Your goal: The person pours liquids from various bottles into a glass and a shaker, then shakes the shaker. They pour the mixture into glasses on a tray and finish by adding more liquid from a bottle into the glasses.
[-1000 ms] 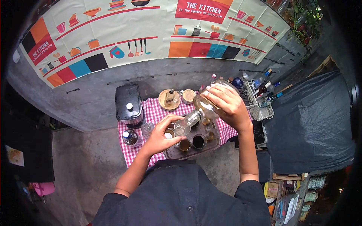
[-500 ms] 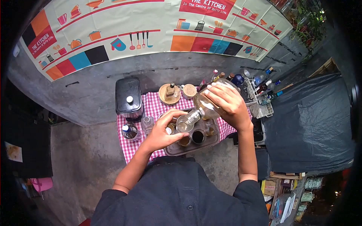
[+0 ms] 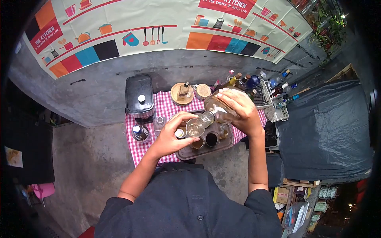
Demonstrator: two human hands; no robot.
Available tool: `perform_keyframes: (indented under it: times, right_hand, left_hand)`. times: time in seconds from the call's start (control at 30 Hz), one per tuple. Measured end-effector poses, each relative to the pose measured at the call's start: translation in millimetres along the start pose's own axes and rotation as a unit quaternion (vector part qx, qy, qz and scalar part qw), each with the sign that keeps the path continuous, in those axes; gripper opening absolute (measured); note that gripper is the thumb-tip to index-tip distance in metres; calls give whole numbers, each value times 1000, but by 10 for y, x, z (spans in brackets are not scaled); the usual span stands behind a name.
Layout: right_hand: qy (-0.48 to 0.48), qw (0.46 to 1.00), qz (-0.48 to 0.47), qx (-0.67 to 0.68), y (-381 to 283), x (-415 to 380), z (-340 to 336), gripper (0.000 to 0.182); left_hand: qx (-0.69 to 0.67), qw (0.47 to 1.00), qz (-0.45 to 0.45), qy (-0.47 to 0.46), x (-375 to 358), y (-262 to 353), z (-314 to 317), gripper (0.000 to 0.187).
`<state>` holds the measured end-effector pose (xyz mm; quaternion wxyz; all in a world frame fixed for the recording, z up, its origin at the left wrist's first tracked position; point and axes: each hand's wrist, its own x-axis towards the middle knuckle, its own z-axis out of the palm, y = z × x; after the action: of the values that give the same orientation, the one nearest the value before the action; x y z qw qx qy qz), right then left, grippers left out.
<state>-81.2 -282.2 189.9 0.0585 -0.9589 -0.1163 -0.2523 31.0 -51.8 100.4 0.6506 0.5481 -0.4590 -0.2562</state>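
Observation:
My left hand is closed round a small clear drinking glass, thumb and fingers on either side of its rim. Over the back of a large clear glass bottle curls my right hand, keeping it tipped down to the left. The bottle's neck meets the glass's rim in this view. Below them lies a brown tray, bearing a glass of dark liquid and a glass of lighter brown liquid. A white-capped container shows beside my left fingers.
A black lidded bin and a blue-capped bottle stand on the left of the checked cloth. Behind are a wooden plate with a small bottle and a wooden-lidded jar. Several bottles and a white rack crowd the right.
The whole view has shifted slightly, with the table now a little higher and further right. Both hands keep their grips, and the bottle stays tilted at the glass.

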Motion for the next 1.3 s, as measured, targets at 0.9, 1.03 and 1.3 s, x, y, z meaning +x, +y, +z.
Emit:
perform_keyframes:
  times: [0.9, 1.03, 1.3]
  right_hand:
    - [-22, 772, 466, 432, -1412, -1311, 3177, 53]
    - [-39, 765, 465, 443, -1524, -1490, 3624, 52]
    - [-66, 675, 464, 570, -1638, -1403, 3899, 59]
  left_hand:
    - [-2, 965, -154, 211, -1624, -126, -864, 57]
    - [9, 957, -171, 236, -1751, -117, -899, 58]
    - [84, 953, -164, 240, -1890, -147, -953, 59]
